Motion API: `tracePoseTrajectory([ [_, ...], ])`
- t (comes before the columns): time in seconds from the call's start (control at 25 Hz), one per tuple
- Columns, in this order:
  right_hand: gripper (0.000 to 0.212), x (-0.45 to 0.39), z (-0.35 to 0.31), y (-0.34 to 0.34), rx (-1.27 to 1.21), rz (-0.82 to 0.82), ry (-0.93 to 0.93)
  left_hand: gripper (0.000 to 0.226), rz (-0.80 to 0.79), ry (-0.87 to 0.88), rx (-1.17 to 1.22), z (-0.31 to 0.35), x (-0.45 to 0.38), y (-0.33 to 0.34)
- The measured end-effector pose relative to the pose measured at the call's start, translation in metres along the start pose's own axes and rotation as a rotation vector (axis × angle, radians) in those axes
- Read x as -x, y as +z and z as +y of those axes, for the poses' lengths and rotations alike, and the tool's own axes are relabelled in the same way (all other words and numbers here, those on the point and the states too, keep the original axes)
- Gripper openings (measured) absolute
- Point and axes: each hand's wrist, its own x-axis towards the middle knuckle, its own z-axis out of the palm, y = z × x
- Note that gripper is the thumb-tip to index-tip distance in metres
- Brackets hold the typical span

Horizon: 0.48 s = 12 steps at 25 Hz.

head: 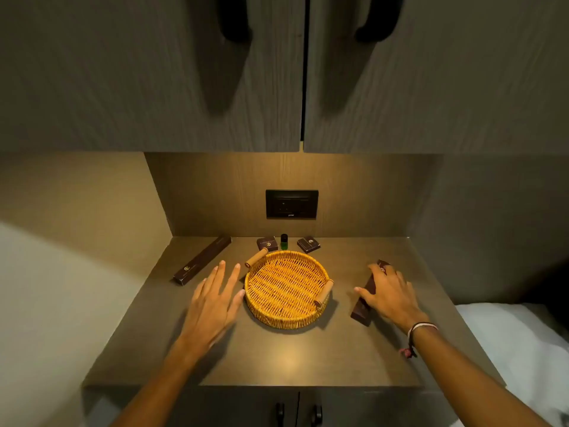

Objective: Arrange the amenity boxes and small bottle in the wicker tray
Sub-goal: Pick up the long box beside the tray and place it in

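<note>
A round wicker tray [260, 314] with two wooden handles sits empty in the middle of the brown counter. Behind it stand a small dark box [267, 243], a small green bottle [284, 241] with a black cap, and another small dark box [308, 244]. A long dark box [201, 260] lies at the far left. My right hand [391, 295] rests on a second long dark box [362, 308] to the right of the tray, thumb and fingers around it. My left hand [214, 298] hovers flat with fingers spread, its thumb beside the tray's left rim.
The counter [292, 359] is a niche with side walls and a black socket plate [292, 204] on the back wall. Cabinet doors [184, 72] hang overhead. More doors sit below the front edge. White bedding [511, 343] lies at the right.
</note>
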Motion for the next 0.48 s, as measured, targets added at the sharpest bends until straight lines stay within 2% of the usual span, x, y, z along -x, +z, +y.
tracePoseTrajectory([
  [0.16, 0.066, -0.024, -0.006, 0.006, -0.059, -0.059, 0.155, 0.059, -0.120, -0.059, 0.011, -0.024, -0.019, 0.023],
  [0.32, 0.046, -0.038, -0.012, 0.008, -0.116, -0.024, 0.262, 0.056, -0.157, -0.037, 0.009, -0.039, -0.027, 0.044],
  [0.48, 0.052, -0.050, -0.005, 0.007, -0.219, -0.010, 0.329, 0.054, -0.142, -0.011, -0.010, -0.049, -0.029, 0.057],
])
